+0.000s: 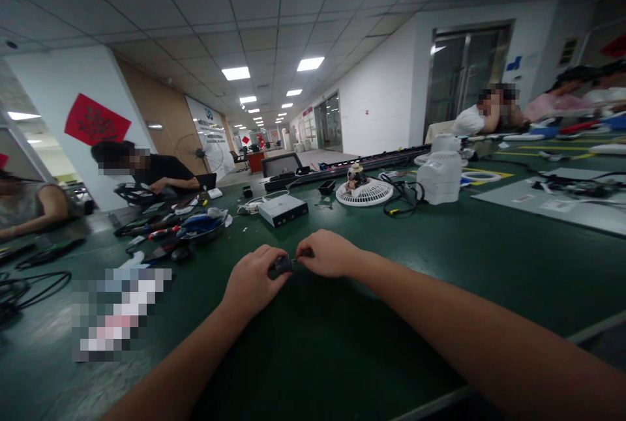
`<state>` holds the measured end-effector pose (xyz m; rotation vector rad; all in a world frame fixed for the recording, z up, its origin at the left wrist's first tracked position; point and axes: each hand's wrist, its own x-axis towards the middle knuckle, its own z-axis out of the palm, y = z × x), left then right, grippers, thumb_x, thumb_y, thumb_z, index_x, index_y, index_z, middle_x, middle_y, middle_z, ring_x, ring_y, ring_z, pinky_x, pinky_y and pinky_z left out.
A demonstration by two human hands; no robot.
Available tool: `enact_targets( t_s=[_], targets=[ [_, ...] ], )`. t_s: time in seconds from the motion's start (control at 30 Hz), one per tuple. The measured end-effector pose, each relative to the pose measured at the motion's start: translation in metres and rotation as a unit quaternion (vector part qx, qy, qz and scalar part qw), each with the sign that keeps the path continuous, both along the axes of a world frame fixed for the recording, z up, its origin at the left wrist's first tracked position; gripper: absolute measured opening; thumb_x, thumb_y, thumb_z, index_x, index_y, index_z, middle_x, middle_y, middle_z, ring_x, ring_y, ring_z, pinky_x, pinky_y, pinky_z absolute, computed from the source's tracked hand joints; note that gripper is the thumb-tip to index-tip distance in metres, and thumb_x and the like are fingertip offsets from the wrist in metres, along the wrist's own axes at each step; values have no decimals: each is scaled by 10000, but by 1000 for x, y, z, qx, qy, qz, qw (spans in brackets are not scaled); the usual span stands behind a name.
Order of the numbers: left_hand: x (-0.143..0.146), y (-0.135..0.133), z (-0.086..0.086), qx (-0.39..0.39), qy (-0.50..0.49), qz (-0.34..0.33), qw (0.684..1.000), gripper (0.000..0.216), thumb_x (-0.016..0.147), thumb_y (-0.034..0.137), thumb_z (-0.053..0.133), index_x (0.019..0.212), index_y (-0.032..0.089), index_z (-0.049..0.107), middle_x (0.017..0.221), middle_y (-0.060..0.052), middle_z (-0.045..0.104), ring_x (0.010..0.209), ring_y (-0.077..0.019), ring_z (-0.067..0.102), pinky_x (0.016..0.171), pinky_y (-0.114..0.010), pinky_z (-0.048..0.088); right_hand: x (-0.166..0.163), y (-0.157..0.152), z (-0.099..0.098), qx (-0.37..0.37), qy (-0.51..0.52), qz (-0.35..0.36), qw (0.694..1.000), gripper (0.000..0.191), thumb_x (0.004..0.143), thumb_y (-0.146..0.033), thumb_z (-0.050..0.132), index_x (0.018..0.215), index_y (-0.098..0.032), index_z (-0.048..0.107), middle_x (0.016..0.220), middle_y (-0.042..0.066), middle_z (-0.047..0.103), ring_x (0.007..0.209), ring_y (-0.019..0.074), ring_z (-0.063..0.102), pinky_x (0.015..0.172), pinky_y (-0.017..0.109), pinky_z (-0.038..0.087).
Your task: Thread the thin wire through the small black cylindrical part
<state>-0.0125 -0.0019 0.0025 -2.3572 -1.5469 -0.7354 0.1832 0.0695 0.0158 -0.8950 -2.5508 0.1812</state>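
Between thumb and fingers, my left hand grips a small dark cylindrical part just above the green table. Its exact kind is too small and dim to make out. At the part's right end, my right hand is closed in a pinch on a short thin piece that sticks out of the cylinder. The fingertips of the two hands are close together but apart. Behind them on the table lies a flat silver-and-black box.
A white fan grille with a motor on it, a black cable and a white plastic housing stand at the back right. Tools and a bowl lie to the left. A grey panel is at right. Several people sit around.
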Motion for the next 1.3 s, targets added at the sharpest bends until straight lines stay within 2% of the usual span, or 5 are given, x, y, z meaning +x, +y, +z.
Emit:
enact_targets(
  t_s=[0.17,0.5,0.73,0.93,1.3],
  targets=[
    [1,-1,1,-5,11,-4,1000,195,783,237,673,973,241,629,931,-17,638,808,-192,622,691,-296,489,1,2,-1,-64,-21,65,996,186,779,-255,590,871,-231,750,772,11,714,672,159,616,569,242,391],
    [1,-1,1,-31,4,27,999,223,794,313,658,1008,257,621,943,-9,644,825,-197,622,702,-295,472,-4,-6,4,-70,-30,-15,997,220,793,-279,569,924,-229,739,828,27,718,709,160,628,591,234,401],
    [-1,0,0,-43,-17,48,998,241,785,325,646,1012,249,621,963,-7,656,841,-199,624,725,-303,467,-9,-8,4,-201,0,-83,976,234,842,-343,532,887,-228,731,762,15,720,664,146,645,586,224,435],
    [-1,3,-1,-47,-18,70,996,222,776,330,653,984,255,628,951,-2,654,839,-201,624,727,-307,470,-9,-4,1,-148,3,-165,975,217,795,-367,586,866,-240,747,896,53,729,806,212,662,659,276,464],
    [-4,5,-2,-60,-41,83,994,222,774,339,656,979,258,631,964,-3,663,855,-213,632,734,-327,486,-10,3,-9,-146,7,-99,984,172,713,-359,713,831,-240,752,813,26,729,753,195,657,615,264,454]
  ],
)
